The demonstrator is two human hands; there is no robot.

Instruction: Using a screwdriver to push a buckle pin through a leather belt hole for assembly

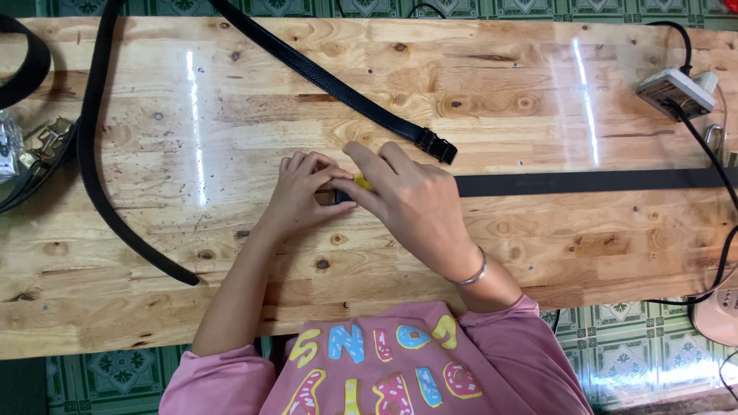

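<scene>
A flat black belt strap lies across the wooden table, running from the right edge to the middle. My left hand presses its fingers down on the strap's near end. My right hand rests over the same end and grips a small yellow tool, of which only a tip shows between the fingers. The strap's end itself is mostly hidden under both hands.
A second black belt with a buckle end runs diagonally above my hands. Another belt curves down the left side. Metal buckles lie at the far left. A white power strip with black cables sits at the right.
</scene>
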